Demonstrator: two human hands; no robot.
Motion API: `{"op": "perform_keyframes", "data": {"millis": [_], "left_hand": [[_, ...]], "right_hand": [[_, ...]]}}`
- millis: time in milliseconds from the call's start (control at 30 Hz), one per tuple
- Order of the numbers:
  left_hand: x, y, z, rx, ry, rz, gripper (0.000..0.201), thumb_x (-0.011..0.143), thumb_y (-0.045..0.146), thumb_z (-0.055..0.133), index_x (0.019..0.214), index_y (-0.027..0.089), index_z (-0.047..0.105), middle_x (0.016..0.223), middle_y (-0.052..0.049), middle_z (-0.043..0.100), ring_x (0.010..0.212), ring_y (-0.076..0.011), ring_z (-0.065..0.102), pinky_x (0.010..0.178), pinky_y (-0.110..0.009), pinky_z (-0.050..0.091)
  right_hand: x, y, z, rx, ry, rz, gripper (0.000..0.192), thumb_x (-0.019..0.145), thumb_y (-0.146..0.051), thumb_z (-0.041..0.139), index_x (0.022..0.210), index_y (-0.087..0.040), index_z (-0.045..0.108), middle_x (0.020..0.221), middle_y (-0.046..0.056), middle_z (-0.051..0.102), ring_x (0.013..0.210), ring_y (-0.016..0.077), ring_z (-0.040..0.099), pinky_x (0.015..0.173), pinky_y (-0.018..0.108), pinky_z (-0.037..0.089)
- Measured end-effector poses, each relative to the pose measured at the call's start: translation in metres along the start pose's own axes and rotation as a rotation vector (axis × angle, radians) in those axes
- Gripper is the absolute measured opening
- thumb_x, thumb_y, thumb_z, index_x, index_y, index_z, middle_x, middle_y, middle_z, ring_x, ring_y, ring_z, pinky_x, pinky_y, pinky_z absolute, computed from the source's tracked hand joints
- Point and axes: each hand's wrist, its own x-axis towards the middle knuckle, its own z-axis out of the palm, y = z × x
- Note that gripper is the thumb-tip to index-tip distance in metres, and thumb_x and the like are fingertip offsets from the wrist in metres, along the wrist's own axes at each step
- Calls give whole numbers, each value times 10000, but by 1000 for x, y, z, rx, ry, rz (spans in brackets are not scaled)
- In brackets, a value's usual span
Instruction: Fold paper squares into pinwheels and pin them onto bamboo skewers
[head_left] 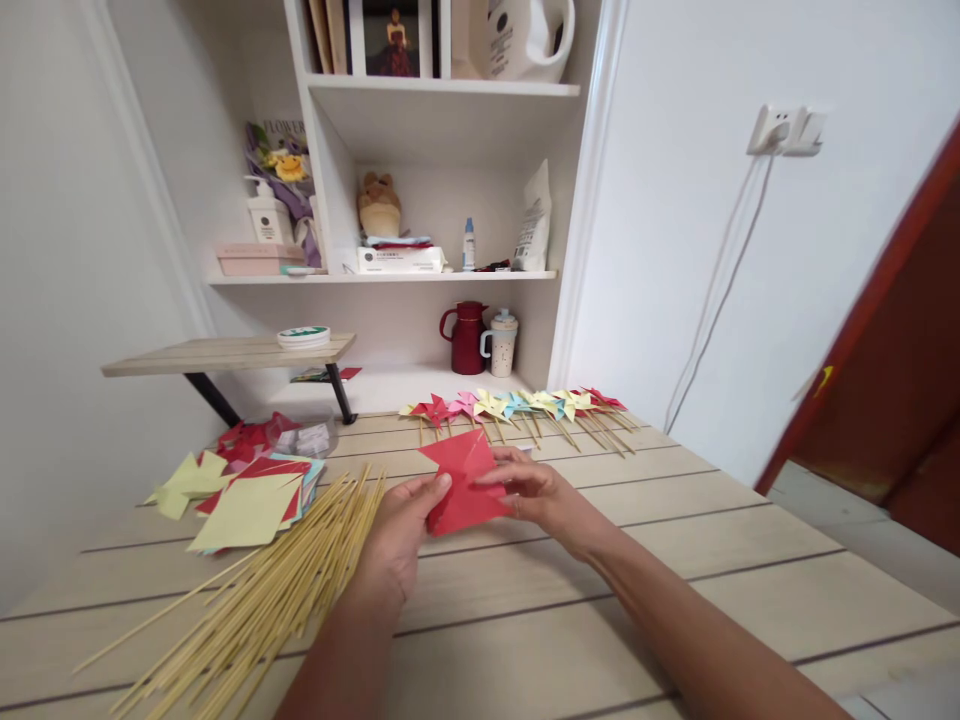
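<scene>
Above the table, a square of red paper [466, 488] with slits at its corners is held between both hands. My left hand [401, 520] pinches its left edge, thumb on top. At the right edge, my right hand [536, 492] has its fingers on a cut flap; part of them is hidden behind the paper. Left of my left hand lies a loose bundle of thin bamboo sticks [300, 570]. Beyond it sits a stack of cut paper squares [244, 512], pale yellow on top. Several finished paper pinwheels [491, 404] on sticks lie in a row at the back.
A clear plastic box [311, 437] with small white pieces stands behind the stack, near red paper shapes [251, 440]. A small raised wooden shelf [225, 352] stands at the back left. A dark red jug [468, 340] and a speckled cup [502, 345] are in the cabinet.
</scene>
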Motion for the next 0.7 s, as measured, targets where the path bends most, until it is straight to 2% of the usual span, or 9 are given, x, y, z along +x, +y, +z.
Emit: {"op": "perform_keyframes", "data": {"millis": [100,233,300,400,500,600,700], "left_hand": [[0,-2,2,57,-10,25,371,653,391,850,911,133,779,885,-111,787,797,-222,720,795,-330,536],[0,-5,2,127,-4,48,360,657,402,849,888,135,781,863,-97,786,794,-209,708,776,-302,520],[-1,-6,3,142,-18,41,345,666,406,843,873,138,779,827,-85,782,778,-206,703,760,-298,517],[-3,-6,4,143,-30,27,321,672,402,842,842,139,772,793,-73,774,726,-187,689,714,-283,510],[-3,-5,5,58,-51,-12,331,650,376,865,854,137,762,829,-77,775,718,-176,686,706,-279,517],[-1,-3,5,-75,-50,-60,363,614,321,896,887,126,754,882,-97,779,795,-198,707,775,-304,545],[2,-1,1,-134,-29,-78,366,625,280,897,914,114,748,929,-118,779,838,-206,715,805,-314,562]], "right_hand": [[0,1,2,-42,11,-19,144,746,-341,795,881,-289,802,1276,48,542,1162,251,540,847,341,509],[1,4,4,-53,67,-14,116,716,-345,825,755,-247,777,1118,52,541,971,211,549,661,285,483],[2,4,5,-76,81,-21,139,723,-356,822,716,-230,761,1018,51,546,924,205,537,661,286,471],[1,5,5,-120,86,-14,162,753,-354,805,686,-222,738,898,35,551,890,195,532,761,310,467],[1,8,4,-89,81,5,111,767,-349,796,791,-246,763,939,26,575,887,184,545,814,320,456],[1,11,2,-33,31,24,194,781,-358,785,958,-282,778,1051,35,600,939,194,566,816,323,459],[1,11,1,-26,-18,31,206,809,-378,757,988,-279,782,1079,45,644,971,205,581,843,336,452]]}}
